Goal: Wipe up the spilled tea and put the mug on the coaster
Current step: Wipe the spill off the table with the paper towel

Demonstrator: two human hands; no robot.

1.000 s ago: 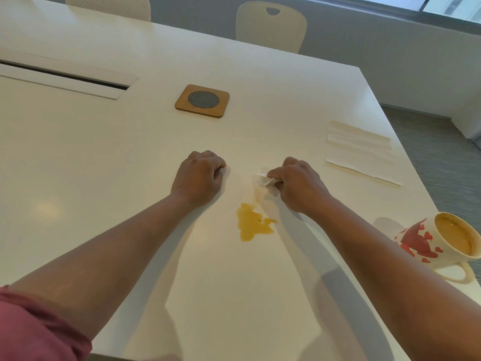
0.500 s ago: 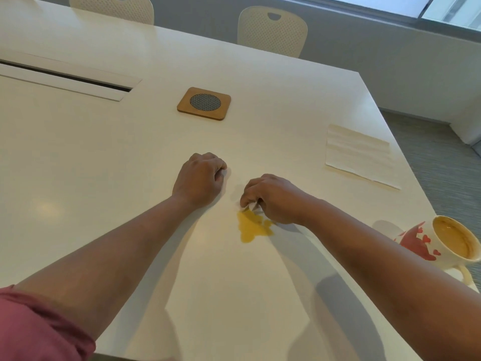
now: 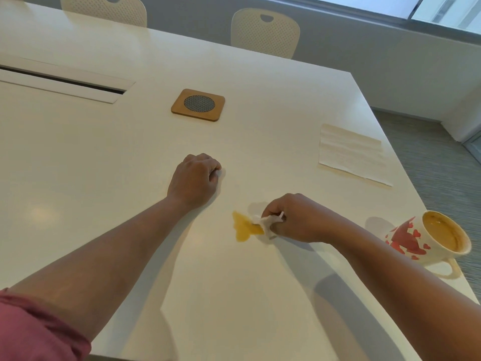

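A large glossy white table (image 3: 104,157) fills the room. Two perforated cream chairs (image 3: 265,32) stand behind it against a grey wall (image 3: 390,69). Grey carpet (image 3: 437,168) lies right of the table, a bright window (image 3: 442,9) above the wall.

bright daylight, window (image 3: 429,6) top right | soft arm shadows on table (image 3: 78,152) | wide-angle edge distortion

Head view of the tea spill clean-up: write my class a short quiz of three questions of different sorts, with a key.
1. True or false: the mug already stands on the coaster.
2. Multiple choice: what does the right hand hold against the spilled tea? A) a sponge B) a crumpled tissue C) a spoon
3. Fill in: the left hand rests on the table as a ____, holding nothing.

Key: 1 false, the mug sits near the table's right edge, far from the coaster; 2 B; 3 fist.
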